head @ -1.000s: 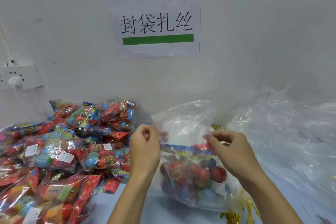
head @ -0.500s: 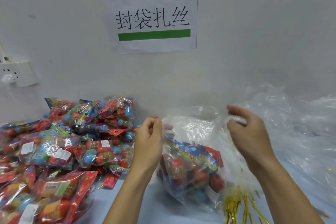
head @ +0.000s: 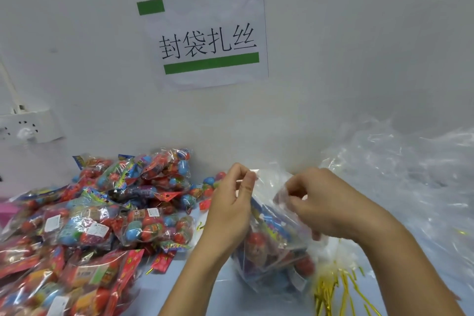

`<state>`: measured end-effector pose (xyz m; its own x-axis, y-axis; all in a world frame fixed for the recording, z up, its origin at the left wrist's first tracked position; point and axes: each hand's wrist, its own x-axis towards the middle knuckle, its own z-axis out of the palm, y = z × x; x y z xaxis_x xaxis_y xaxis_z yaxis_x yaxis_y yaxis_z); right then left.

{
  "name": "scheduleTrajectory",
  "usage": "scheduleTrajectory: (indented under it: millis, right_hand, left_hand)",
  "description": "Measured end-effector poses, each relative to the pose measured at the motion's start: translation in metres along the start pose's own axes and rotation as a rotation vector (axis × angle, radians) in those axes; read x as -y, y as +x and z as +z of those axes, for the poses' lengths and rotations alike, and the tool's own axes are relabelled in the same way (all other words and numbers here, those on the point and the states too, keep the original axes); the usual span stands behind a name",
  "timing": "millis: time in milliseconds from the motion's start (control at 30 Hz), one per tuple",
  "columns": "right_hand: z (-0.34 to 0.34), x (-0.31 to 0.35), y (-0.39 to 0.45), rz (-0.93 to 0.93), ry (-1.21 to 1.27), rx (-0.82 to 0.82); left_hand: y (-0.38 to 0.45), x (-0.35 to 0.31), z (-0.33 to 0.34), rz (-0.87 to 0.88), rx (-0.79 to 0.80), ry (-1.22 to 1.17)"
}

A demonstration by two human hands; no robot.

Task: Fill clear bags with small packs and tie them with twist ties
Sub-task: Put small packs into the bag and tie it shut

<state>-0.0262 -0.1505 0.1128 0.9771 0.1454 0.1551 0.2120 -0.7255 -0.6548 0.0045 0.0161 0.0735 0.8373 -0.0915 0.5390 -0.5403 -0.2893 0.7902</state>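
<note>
A clear bag point(head: 272, 262) holding a colourful small pack of red and blue balls stands on the table in the middle. My left hand point(head: 230, 205) pinches the bag's top edge on the left side. My right hand point(head: 323, 205) grips the gathered plastic of the bag's top on the right side. The two hands are close together above the pack. Gold twist ties point(head: 333, 290) lie in a bunch just right of the bag, near my right forearm.
A big heap of small packs point(head: 84, 226) covers the table's left side. A pile of empty clear bags point(head: 410, 179) fills the right side. The wall behind carries a paper sign point(head: 207, 36) and a white power strip point(head: 28, 128).
My right hand has come down and left from the raised bag rim and now grips the gathered top close to my left hand. The bag's mouth has narrowed.
</note>
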Motion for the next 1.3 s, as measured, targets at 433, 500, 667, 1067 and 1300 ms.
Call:
scheduleTrajectory:
  millis: [433, 500, 667, 1067, 1300]
  right_hand:
    - [0.026, 0.016, 0.003, -0.075, -0.083, 0.134]
    - [0.031, 0.021, 0.003, -0.100, -0.117, 0.171]
    - [0.050, 0.023, 0.005, -0.042, -0.211, 0.151]
    - [0.058, 0.015, 0.016, 0.079, -0.049, -0.182]
    - [0.081, 0.020, 0.017, 0.105, -0.096, -0.263]
  left_hand:
    - [-0.041, 0.045, 0.009, -0.607, -0.244, -0.356]
    - [-0.042, 0.045, 0.011, -0.527, -0.183, -0.243]
    - [-0.043, 0.047, 0.015, -0.461, -0.164, -0.195]
    - [-0.041, 0.051, 0.015, -0.374, -0.159, -0.552]
    - [-0.042, 0.052, 0.017, -0.384, -0.122, -0.522]
